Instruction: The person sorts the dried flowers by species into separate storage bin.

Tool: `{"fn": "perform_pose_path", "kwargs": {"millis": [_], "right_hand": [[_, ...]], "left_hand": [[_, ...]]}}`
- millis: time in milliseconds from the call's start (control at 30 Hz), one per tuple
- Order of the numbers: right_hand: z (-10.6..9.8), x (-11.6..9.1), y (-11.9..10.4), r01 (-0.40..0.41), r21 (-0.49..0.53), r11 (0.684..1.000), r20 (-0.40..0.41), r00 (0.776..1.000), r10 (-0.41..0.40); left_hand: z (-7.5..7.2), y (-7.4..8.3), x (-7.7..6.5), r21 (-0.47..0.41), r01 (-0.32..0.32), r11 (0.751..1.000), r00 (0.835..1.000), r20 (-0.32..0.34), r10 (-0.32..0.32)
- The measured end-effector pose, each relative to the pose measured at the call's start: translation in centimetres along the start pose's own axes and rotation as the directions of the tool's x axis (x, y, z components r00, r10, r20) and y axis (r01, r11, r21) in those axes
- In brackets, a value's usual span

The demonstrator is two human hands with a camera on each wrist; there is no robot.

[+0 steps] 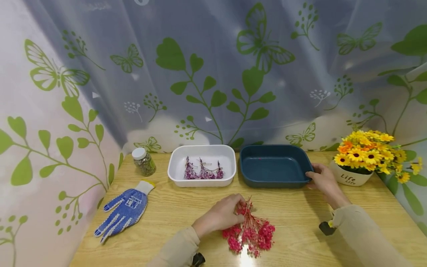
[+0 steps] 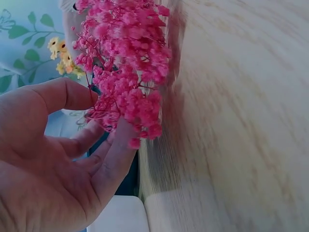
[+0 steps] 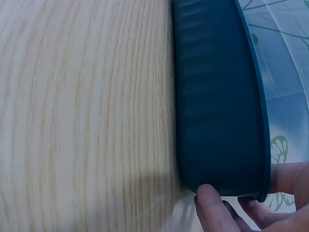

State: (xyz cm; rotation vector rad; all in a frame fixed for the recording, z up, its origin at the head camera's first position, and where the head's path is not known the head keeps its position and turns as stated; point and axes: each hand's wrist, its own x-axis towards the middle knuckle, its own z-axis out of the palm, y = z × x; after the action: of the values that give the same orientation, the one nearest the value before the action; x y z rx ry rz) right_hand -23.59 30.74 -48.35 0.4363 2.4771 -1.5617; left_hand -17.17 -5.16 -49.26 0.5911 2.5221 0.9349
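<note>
My left hand (image 1: 224, 215) pinches a bunch of pink dried flowers (image 1: 250, 233) by the stems, the blossoms pointing down toward the table's front edge. In the left wrist view the pink blossoms (image 2: 128, 63) spread past the thumb and fingertips, close over the wood. At the right end of a dark teal tray (image 1: 275, 167), my right hand (image 1: 325, 183) grips the rim, thumb over the edge. The right wrist view shows the tray's long side (image 3: 222, 101) with fingers at its corner. Nothing lies inside this tray.
Left of the teal tray stands a white tray (image 1: 201, 183) holding several small purple dried sprigs (image 1: 205, 172). A lidded jar (image 1: 144, 162) and a blue-and-white work glove (image 1: 126, 209) are at the left. A white pot (image 1: 351, 178) of yellow artificial flowers (image 1: 368, 152) stands beside my right hand.
</note>
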Motion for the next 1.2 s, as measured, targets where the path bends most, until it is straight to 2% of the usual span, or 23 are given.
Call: {"fn": "perform_pose_path", "kwargs": {"millis": [200,400,600,967,1067,1133,1200], "right_hand": [[0.0,0.1,0.1,-0.008,0.005,1.0,0.001,1.0,0.008],[0.0,0.1,-0.1,-0.009,0.003,1.0,0.007,1.0,0.009],[-0.1,0.1,-0.2,0.0,-0.003,1.0,-0.001,1.0,0.0],[-0.1,0.1,-0.1,-0.011,0.0,1.0,0.008,1.0,0.011],[-0.3,0.2,0.1,-0.008,0.018,1.0,0.022,1.0,0.008],[-0.4,0.1,0.2,-0.001,0.034,0.999,0.041,0.999,-0.001],[-0.6,0.1,0.2,0.007,0.052,0.999,0.065,0.998,-0.011]], "left_hand": [[-0.4,0.3,-0.3,-0.064,0.018,0.998,1.0,-0.011,-0.019],[-1.1,0.0,-0.5,-0.1,-0.031,0.995,0.999,-0.04,0.027],[-2.0,-0.2,-0.8,-0.203,-0.029,0.979,0.999,-0.03,0.024],[-3.0,-0.3,-1.3,-0.239,-0.115,0.964,0.992,-0.078,0.099],[-3.0,-0.6,-1.2,-0.3,-0.121,0.946,0.992,-0.068,0.106],[-3.1,-0.7,-1.2,-0.39,-0.1,0.915,0.995,-0.041,0.092],[-3.2,-0.8,-1.2,-0.483,-0.062,0.874,0.998,-0.011,0.065]]}}
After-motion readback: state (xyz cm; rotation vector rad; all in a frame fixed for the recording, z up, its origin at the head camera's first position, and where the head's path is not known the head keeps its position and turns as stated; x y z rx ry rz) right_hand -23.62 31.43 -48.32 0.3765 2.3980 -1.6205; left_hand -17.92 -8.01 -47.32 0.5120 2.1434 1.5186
